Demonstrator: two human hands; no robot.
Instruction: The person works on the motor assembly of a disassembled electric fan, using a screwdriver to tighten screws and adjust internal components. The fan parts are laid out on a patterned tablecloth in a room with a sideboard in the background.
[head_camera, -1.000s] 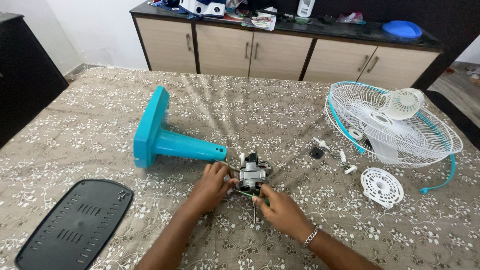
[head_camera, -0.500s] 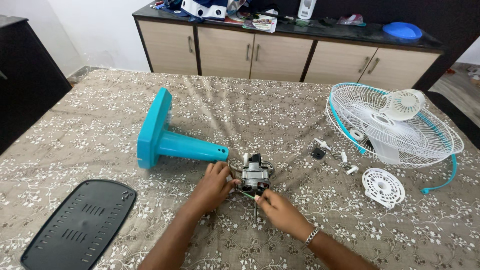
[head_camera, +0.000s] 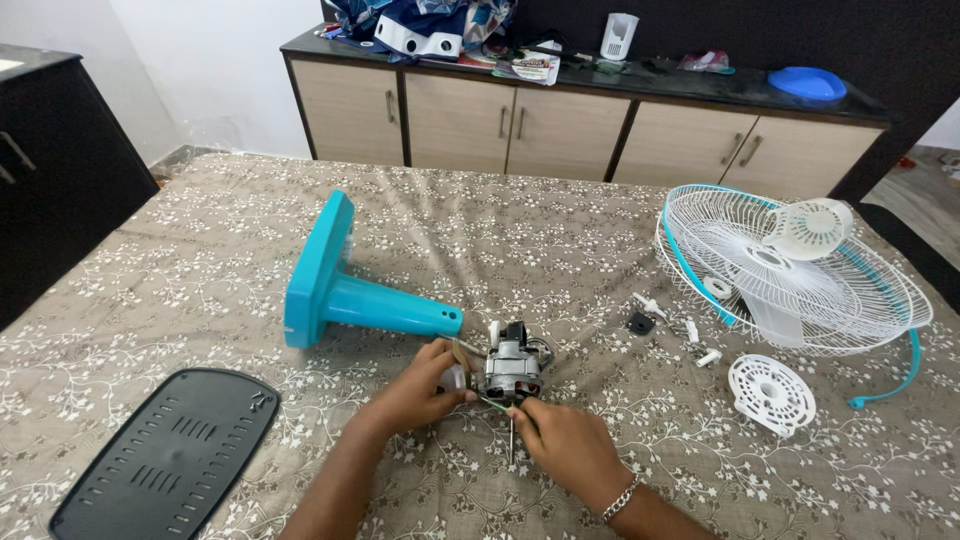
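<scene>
Down at the near middle of the worktop (head_camera: 600, 250), which is spread with a brown flowered cloth, both hands meet at a small grey fan motor (head_camera: 512, 368) with a black part on its far end and thin wires at its sides. The left hand (head_camera: 420, 388) comes in from the left, its fingers (head_camera: 455, 372) curled and pinching the motor's left side. The right hand (head_camera: 560, 445), with a metal bracelet (head_camera: 620, 497) at the wrist, lies just below the motor; its fingers are pressed together around a thin screwdriver (head_camera: 511, 442) that stands nearly upright against the motor's near edge. Just beyond the left hand, a turquoise fan stand (head_camera: 340, 290) lies on its side, its round neck pointing toward the motor. A black slotted base plate (head_camera: 165, 455) lies flat at the near left. Well apart on the right rests a white wire fan guard (head_camera: 800, 275) with a turquoise rim, a white blade inside it, and a small round white grille cap (head_camera: 770, 393) just in front. Small loose white and black parts (head_camera: 660, 318) lie between the motor and the guard.
</scene>
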